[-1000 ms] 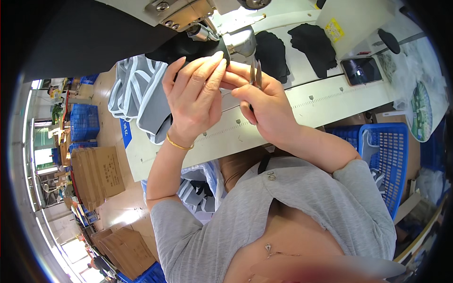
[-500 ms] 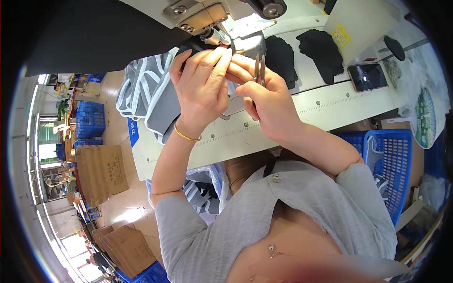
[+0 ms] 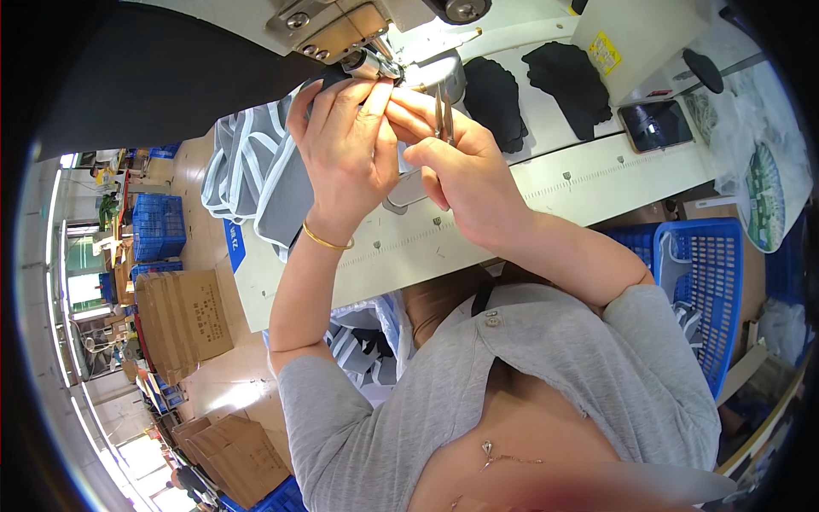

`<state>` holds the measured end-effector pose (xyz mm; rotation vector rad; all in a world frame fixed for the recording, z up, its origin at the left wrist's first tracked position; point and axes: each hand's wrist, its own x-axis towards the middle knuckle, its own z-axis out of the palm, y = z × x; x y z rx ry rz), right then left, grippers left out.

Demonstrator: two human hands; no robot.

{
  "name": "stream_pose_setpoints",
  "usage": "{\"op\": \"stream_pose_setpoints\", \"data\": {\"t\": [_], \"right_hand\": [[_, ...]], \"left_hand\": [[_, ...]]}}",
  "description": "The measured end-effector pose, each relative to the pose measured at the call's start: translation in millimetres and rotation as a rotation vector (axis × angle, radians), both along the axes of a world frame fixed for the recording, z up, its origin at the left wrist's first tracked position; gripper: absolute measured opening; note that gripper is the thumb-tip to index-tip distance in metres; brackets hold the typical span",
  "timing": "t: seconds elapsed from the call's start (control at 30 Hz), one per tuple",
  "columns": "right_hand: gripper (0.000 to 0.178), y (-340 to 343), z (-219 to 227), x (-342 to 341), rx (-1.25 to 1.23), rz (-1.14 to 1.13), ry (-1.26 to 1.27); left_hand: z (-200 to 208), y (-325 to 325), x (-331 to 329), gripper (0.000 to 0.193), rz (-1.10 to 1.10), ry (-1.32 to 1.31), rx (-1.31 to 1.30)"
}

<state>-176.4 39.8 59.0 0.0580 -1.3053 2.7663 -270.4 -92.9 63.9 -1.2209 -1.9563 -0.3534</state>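
At the needle area of a sewing machine (image 3: 341, 43), my left hand (image 3: 351, 158) has its fingertips pressed down on black fabric (image 3: 334, 77), mostly hidden beneath them. My right hand (image 3: 478, 175) touches it at the fingertips, its index finger reaching toward the same spot. Held in the right palm under the thumb is a small pair of scissors (image 3: 444, 118), blades pointing up and away from me. Grey fabric pieces with white edging (image 3: 256, 162) lie heaped left of my left hand. Exactly what the fingertips pinch is covered.
Two stacks of black cut pieces (image 3: 495, 102) (image 3: 570, 85) lie right of the machine, near a phone (image 3: 655, 125). A ruled strip runs along the table's front edge (image 3: 529, 200). Blue baskets (image 3: 704, 290) stand at right; a bag of scraps (image 3: 367, 341) hangs below; cartons (image 3: 183, 320) sit at left.
The whole view has shifted slightly, so the machine and hands appear a little further left. Both hands keep their places at the needle, with the scissors still in the right one.
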Motion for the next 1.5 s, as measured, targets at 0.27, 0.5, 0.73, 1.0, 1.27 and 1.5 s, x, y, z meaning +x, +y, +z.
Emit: {"op": "stream_pose_setpoints", "data": {"t": [0.27,0.5,0.73,1.0,1.27,1.5], "right_hand": [[0.037,3.5,-24.8,-1.6,0.831,-0.439,0.637],[0.038,-2.7,-27.4,-17.2,1.139,-0.598,0.675],[0.034,13.9,-22.7,-9.9,1.233,-0.585,0.659],[0.017,34.5,-3.0,15.8,1.011,-0.439,0.652],[0.02,24.8,-36.2,-8.2,0.858,0.146,0.411],[0.018,65.0,-25.8,-6.0,1.043,0.397,0.356]], "left_hand": [[24.3,-63.4,-121.8,0.014,-0.053,-0.25,0.241],[47.5,-29.3,-156.5,0.012,0.029,-0.061,-0.414],[80.2,-8.5,-83.8,0.015,0.034,-0.294,-0.747],[97.3,-39.5,37.8,0.02,0.457,-0.772,-0.764],[8.2,-36.7,96.3,0.025,0.222,-1.145,-0.151],[0.4,-20.2,63.1,0.044,-0.023,-0.394,0.062]]}}
